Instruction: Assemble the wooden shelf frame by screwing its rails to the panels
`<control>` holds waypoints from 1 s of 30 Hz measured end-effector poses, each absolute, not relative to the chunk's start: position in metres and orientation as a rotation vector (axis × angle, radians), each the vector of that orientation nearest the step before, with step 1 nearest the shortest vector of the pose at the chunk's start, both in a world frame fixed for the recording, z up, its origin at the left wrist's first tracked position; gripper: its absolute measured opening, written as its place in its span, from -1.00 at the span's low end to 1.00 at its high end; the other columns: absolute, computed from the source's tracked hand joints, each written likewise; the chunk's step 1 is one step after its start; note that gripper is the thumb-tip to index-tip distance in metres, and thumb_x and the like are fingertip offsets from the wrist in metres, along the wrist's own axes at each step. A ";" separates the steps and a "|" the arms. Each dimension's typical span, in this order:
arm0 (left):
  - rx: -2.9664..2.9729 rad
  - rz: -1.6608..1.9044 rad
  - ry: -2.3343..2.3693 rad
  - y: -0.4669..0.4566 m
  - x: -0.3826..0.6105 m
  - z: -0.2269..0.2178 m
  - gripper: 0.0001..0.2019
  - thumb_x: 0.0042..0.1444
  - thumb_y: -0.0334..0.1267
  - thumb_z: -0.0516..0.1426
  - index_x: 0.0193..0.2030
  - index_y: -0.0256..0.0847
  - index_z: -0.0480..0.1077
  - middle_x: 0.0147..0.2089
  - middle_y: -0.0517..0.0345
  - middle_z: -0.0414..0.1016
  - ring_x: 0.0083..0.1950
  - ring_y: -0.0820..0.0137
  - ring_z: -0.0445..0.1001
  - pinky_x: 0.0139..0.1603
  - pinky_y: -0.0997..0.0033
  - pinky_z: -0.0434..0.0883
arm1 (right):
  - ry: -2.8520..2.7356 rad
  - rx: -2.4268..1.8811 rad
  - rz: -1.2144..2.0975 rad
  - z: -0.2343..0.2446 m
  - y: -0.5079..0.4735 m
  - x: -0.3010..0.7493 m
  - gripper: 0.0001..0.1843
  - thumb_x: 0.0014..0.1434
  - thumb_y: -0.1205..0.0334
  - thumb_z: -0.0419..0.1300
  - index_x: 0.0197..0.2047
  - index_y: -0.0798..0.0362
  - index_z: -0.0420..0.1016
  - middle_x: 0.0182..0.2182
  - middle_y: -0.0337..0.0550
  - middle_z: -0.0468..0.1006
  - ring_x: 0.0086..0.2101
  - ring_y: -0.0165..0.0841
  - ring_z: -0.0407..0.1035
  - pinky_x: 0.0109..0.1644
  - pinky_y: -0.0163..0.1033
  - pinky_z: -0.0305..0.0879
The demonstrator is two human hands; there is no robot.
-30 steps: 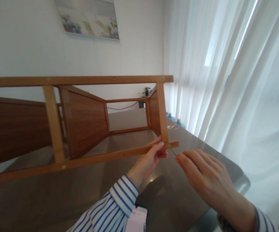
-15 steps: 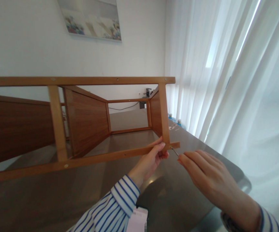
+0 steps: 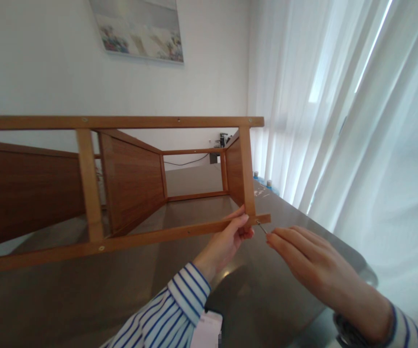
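A wooden shelf frame (image 3: 165,237) lies on its side, with brown panels set between its rails. Near its right end, my left hand (image 3: 228,239) is closed around the lower rail where it meets the upright end bar (image 3: 247,169). My right hand (image 3: 313,266) pinches a thin metal driving tool (image 3: 263,228). The tool's tip meets the fastener in the lower rail, just right of my left hand. Its rear part is hidden in my fingers, so I cannot tell its exact kind.
The frame lies on a dark glossy table (image 3: 122,295). A phone (image 3: 208,328) is near the front edge. Bottles (image 3: 268,185) stand at the table's far right side, before a white curtain (image 3: 375,145). A picture (image 3: 139,31) hangs on the wall.
The view has shifted very slightly. Both hands keep their places, and the tool's tip is still at the same fastener.
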State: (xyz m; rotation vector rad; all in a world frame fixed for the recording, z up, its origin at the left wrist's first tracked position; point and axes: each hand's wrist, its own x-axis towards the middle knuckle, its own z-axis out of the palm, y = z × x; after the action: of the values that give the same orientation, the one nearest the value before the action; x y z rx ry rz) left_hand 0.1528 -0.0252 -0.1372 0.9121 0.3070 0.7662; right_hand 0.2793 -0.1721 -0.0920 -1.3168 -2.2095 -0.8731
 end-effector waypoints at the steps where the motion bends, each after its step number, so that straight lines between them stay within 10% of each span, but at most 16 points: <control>1: 0.901 0.769 0.312 -0.025 0.153 -0.137 -0.68 -0.03 -0.29 0.25 -0.08 -0.23 0.47 -0.29 0.14 0.49 -0.38 0.51 0.37 -0.31 0.46 0.31 | -2.231 -1.311 -0.855 -0.090 -0.172 0.280 -0.71 0.31 0.36 -0.09 -0.05 0.23 0.40 -0.20 0.08 0.51 -0.16 -0.24 0.39 -0.13 -0.16 0.39; 30: 0.907 0.754 0.270 -0.025 0.153 -0.139 -0.66 -0.02 -0.29 0.24 -0.04 -0.22 0.47 -0.33 0.15 0.51 -0.40 0.51 0.39 -0.33 0.47 0.31 | -2.238 -1.332 -0.505 -0.080 -0.166 0.289 -0.76 0.27 0.33 0.04 -0.02 0.14 0.39 -0.21 -0.06 0.53 -0.23 -0.36 0.43 -0.16 -0.27 0.38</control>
State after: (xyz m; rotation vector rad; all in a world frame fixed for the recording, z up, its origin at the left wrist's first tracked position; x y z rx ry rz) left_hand 0.1529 -0.0246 -0.1385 0.9073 0.2697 0.7540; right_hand 0.2895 -0.1660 -0.0805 -1.3315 -2.2376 -0.5048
